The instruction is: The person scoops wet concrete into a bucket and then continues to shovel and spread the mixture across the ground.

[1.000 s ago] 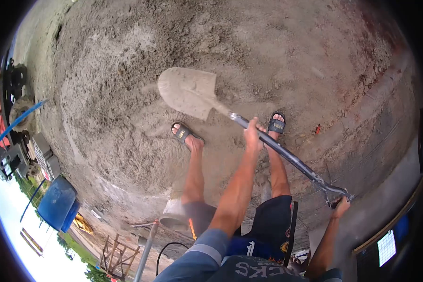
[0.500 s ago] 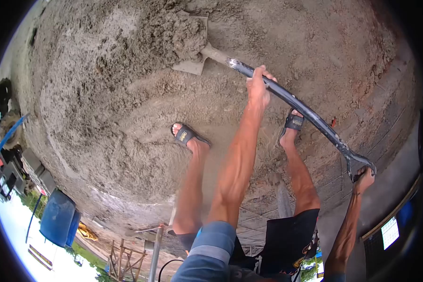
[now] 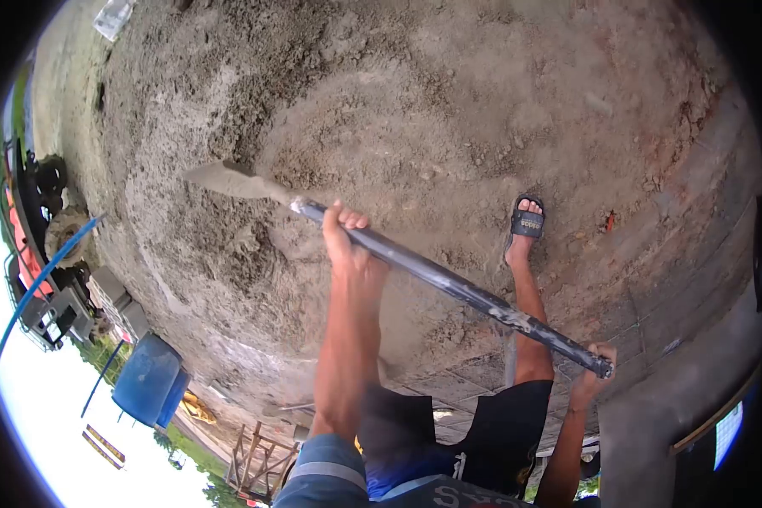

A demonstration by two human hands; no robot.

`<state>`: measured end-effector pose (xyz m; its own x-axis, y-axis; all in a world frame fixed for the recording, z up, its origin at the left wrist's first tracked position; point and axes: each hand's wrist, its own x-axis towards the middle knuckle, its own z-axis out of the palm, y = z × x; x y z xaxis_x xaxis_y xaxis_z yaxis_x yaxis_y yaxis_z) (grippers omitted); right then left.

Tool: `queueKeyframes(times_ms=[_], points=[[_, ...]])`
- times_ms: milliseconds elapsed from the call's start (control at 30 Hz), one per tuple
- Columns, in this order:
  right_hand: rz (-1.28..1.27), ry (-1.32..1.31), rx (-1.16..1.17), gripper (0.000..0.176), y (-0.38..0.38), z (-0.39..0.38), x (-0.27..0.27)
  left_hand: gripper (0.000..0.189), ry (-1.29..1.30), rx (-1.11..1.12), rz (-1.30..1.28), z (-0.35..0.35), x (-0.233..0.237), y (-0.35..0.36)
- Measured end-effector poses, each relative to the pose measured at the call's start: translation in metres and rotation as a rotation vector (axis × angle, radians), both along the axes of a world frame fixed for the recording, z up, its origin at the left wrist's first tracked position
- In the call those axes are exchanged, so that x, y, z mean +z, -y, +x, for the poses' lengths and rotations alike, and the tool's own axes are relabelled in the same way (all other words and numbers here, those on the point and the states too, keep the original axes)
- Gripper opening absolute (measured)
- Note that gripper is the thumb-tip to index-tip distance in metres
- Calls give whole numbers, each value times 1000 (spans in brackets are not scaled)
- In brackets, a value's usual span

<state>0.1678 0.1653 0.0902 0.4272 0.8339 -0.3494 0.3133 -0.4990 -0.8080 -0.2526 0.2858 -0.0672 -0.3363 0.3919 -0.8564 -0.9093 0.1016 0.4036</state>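
A shovel (image 3: 449, 285) slants across the view, its dark, paint-splashed shaft running from upper left to lower right. My left hand (image 3: 351, 241) is wrapped round the shaft near the blade. At the other end, my right hand (image 3: 599, 372) grips the handle; its grip is seen end-on, and the fingers are partly hidden. The mud-coated blade (image 3: 229, 180) is turned nearly edge-on over a heap of wet grey mix (image 3: 186, 212). No load shows on its visible side; the far side is hidden.
My sandalled foot (image 3: 527, 218) stands on the muddy ground to the right. A blue barrel (image 3: 148, 381), grey blocks (image 3: 114, 296) and a vehicle with an orange part (image 3: 25, 245) are at the left. A wooden frame (image 3: 258, 461) stands at lower left.
The shovel has swung left and its blade has rolled from flat to nearly edge-on; the lump on it no longer shows. Both hands moved left and down with it, still gripping.
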Motion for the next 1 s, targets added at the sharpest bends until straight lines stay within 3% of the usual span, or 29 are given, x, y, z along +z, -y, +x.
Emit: queueKeyframes(times_ms=[67,133,200,267,333,400,533,767,867,1000], points=[[-91,81,-628,16,77,68,-13,15,91,-315,15,108,-6,-52],[-3,23,-665,25,126,125,-12,14,129,-518,43,208,-21,-104],[71,80,-746,28,101,119,-11,13,173,-667,59,285,-54,-148],[115,135,-788,29,83,117,-26,13,188,-675,81,307,-77,-174],[132,167,-808,28,69,114,-56,12,183,-691,87,288,-94,-188],[66,162,-689,25,38,91,-83,11,196,-648,105,214,-140,-173],[109,94,-529,22,8,35,-117,7,137,-439,215,76,-137,-155],[240,15,-72,21,-70,-46,-101,11,191,-74,288,-76,-101,-81],[205,246,126,21,-86,-115,-81,13,97,45,278,-139,-96,-23],[441,-133,547,19,-93,-153,-60,22,196,220,263,-194,-73,44]])
